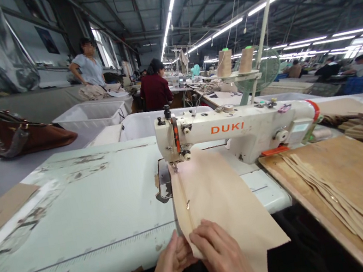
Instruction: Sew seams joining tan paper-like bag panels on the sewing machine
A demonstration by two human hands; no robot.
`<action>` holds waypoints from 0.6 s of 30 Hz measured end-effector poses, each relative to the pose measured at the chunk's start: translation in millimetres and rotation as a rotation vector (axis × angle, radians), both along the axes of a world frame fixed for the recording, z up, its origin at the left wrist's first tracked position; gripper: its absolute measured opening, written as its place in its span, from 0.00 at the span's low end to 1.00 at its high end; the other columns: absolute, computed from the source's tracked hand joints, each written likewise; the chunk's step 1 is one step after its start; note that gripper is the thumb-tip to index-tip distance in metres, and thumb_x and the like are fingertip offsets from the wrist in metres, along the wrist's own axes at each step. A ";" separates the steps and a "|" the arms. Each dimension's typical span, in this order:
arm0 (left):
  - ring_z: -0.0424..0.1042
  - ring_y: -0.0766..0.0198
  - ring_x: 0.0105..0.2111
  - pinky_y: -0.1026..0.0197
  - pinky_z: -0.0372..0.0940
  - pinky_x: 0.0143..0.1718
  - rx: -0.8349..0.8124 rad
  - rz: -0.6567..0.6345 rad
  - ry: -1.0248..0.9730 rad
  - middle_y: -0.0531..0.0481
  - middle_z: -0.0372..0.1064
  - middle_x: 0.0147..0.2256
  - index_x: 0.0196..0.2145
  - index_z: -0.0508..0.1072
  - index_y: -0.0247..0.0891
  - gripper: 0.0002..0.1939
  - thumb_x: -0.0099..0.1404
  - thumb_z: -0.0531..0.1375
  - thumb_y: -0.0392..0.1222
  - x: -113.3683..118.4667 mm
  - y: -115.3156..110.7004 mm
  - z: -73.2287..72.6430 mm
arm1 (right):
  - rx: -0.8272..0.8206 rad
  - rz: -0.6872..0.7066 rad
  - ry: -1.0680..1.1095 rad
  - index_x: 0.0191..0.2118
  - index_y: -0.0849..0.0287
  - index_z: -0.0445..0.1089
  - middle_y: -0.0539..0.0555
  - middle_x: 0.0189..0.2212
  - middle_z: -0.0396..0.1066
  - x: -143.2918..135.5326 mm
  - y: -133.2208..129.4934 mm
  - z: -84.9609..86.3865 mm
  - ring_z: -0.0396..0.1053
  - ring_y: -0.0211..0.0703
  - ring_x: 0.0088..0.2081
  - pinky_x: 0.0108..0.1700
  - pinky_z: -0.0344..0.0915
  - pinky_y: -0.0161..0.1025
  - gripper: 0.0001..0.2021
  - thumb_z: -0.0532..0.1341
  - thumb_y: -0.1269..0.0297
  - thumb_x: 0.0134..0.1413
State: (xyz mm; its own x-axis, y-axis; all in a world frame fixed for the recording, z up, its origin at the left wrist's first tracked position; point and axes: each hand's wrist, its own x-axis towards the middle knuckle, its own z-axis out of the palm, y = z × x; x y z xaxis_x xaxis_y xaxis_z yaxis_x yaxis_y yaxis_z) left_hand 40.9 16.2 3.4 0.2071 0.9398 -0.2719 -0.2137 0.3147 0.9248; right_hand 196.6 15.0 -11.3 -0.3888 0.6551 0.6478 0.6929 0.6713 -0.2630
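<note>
A beige fabric panel [227, 198] lies under the needle of a white sewing machine [197, 128] and hangs over the table's front edge. Along its left side runs a zipper [182, 187] with a small metal pull [187, 205]. My right hand [219, 251] pinches the panel's lower left edge, fingers bent over the zipper's near end. Just left of it, my left hand [175, 259] has its fingers curled around the same edge from the side and below. The part of the fabric inside its fingers is hidden.
A wooden board [356, 170] at the right carries beige strips [340, 201]. Beige pieces [2, 214] lie at the left, near a brown handbag [29, 132]. White bins [89, 114] and thread cones [225, 62] stand behind. Two people [155, 86] are farther back.
</note>
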 end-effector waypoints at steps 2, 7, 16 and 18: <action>0.77 0.50 0.40 0.55 0.71 0.42 0.107 -0.122 0.198 0.42 0.78 0.39 0.39 0.79 0.36 0.35 0.66 0.48 0.70 -7.5 2.9 0.5 | 0.018 0.042 -0.002 0.52 0.63 0.67 0.58 0.42 0.72 5.3 5.4 1.0 0.68 0.48 0.49 0.53 0.70 0.44 0.14 0.50 0.73 0.67; 0.75 0.60 0.24 0.64 0.69 0.28 0.374 -0.152 0.642 0.49 0.77 0.29 0.31 0.79 0.40 0.24 0.66 0.56 0.63 -41.2 34.9 5.2 | 0.109 0.092 0.031 0.46 0.62 0.70 0.55 0.34 0.73 14.2 18.7 5.6 0.71 0.41 0.38 0.48 0.71 0.38 0.14 0.47 0.70 0.69; 0.68 0.54 0.50 0.51 0.67 0.51 1.114 -0.258 1.163 0.46 0.67 0.50 0.56 0.70 0.49 0.17 0.71 0.54 0.43 -28.0 71.9 7.1 | 0.401 -0.011 0.129 0.33 0.62 0.70 0.49 0.24 0.73 -5.9 34.0 -1.0 0.71 0.35 0.28 0.32 0.69 0.31 0.11 0.54 0.75 0.66; 0.68 0.59 0.51 0.59 0.67 0.52 1.093 -0.335 1.108 0.47 0.65 0.51 0.59 0.66 0.50 0.18 0.73 0.53 0.44 -29.4 73.6 8.5 | 0.455 -0.043 0.157 0.31 0.60 0.69 0.47 0.22 0.72 -5.7 37.9 -4.8 0.71 0.35 0.26 0.28 0.67 0.30 0.11 0.55 0.75 0.65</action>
State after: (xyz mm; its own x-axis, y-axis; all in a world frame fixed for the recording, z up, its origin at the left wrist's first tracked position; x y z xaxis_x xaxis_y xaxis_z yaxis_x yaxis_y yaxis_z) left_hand 11.5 89.8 11.9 0.6022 0.7300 0.3231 0.6289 -0.6831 0.3713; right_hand 191.0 52.9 -16.0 -0.2424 0.3045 0.9212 0.6978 0.7143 -0.0526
